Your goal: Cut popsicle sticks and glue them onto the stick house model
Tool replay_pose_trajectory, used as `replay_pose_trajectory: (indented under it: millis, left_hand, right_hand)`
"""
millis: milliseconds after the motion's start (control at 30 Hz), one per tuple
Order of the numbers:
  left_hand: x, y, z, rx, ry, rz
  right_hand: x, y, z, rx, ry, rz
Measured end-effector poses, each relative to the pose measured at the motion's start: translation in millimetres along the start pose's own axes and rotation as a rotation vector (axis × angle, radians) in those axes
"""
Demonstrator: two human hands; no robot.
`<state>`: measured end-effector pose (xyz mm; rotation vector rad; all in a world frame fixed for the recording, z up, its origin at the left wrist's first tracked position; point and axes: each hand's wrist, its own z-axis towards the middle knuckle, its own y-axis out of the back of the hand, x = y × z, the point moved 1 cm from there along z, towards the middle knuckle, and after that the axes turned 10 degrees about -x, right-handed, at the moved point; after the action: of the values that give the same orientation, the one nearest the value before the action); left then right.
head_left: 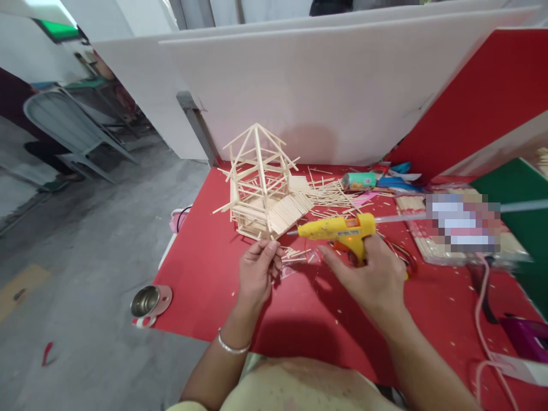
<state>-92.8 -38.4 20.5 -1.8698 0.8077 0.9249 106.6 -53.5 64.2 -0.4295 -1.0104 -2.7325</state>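
Note:
My right hand (pixel 377 274) is wrapped round the handle of a yellow hot glue gun (pixel 338 228), its thumb held off to the side. The gun's nozzle points left, just above and right of my left hand (pixel 259 268). That hand is closed in a pinch, and the pale end of a short wooden stick (pixel 271 237) shows at its fingertips; the rest is hidden. Right behind stands a pavilion-like model (pixel 257 182) made of thin wooden sticks, with an open pointed roof frame and a sloping slatted ramp (pixel 289 214). Whether the pinched stick touches the model I cannot tell.
Loose sticks (pixel 331 194) lie beside the model near a green-labelled roll or can (pixel 358 181). Bagged sticks (pixel 422 228) are at right, with a pink cord (pixel 482 308). A metal-lined mug (pixel 150 302) stands at the red table's (pixel 192 297) left edge. White boards (pixel 299 85) rise behind.

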Motion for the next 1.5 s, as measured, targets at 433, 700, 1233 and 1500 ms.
replay_pose_trajectory:
  millis: [433,700,1233,1500]
  left_hand:
    - [-0.5,-2.2,2.9,-0.039,-0.007,0.016]
    - [9.5,12.9,-6.0,0.0,-0.111,0.198]
    - [50.2,-3.2,-32.5,0.242,-0.125,0.436]
    - [57.0,-8.2,-32.7,0.287,-0.035,0.379]
  right_hand:
    - [10.2,-22.9,10.1,0.032,0.171,-0.054]
    - [-14.1,0.8,-12.0,0.096,0.095,-0.213]
    - [-76.3,47.3,-158.4,0.626,-0.457,0.116]
    - [-112.6,39.3,-72.3,0.533,-0.224,-0.282]
